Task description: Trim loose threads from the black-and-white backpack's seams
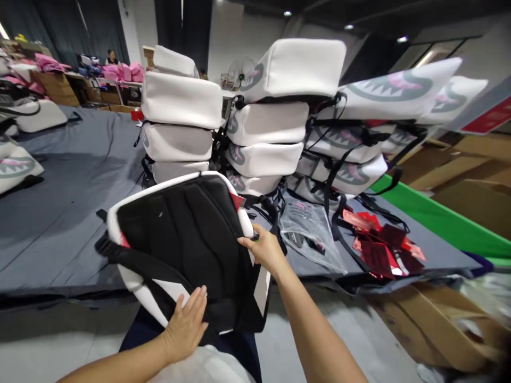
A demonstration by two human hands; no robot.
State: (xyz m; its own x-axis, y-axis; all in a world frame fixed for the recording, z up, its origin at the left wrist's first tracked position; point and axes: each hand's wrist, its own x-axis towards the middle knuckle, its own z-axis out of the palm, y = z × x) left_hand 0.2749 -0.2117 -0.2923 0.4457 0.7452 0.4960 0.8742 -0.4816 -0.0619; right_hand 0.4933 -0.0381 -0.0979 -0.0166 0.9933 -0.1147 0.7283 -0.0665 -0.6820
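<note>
in a large workroom, a gray-covered desk (91, 186) bears stacks of white bags (181, 100). over its near edge tilts a white backpack (187, 234), black padded back toward the wearer. the left hand (187, 321) lies flat on its lower part, gripping nothing; the right hand (265, 249) pinches its right edge, near a clear plastic bag (305, 226) and, farther right, red packets (379, 246).

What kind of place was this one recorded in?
Probably a bag workshop or packing area: white backpacks stand stacked on a long covered table, open cardboard boxes sit at the right, and pink goods lie on tables farther back.
</note>
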